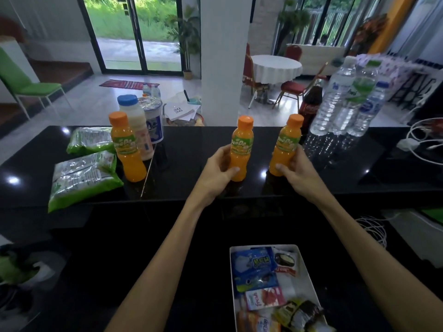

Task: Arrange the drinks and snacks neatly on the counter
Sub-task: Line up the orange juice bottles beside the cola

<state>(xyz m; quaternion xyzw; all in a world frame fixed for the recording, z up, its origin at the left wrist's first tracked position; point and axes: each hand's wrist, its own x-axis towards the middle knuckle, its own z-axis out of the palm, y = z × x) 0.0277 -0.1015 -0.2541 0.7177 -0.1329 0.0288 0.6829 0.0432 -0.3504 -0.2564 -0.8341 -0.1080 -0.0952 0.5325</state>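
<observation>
Two small orange juice bottles stand upright at the middle of the black counter (182, 164). My left hand (219, 171) grips the middle bottle (241, 147) round its lower half. My right hand (297, 171) grips the right bottle (286, 144) the same way. A third orange bottle (125, 147) stands apart at the left, beside a white milk bottle with a blue cap (136, 123) and a plastic-wrapped cup (153, 121). Two green snack bags (84, 173) lie at the counter's left end.
A cola bottle (311, 109) and three clear water bottles (345, 101) stand at the back right. White cables and a charger (417, 140) lie at the far right. Below the counter, a white tray (306, 274) holds several small snack packets. A thin stick (147, 173) leans by the left bottle.
</observation>
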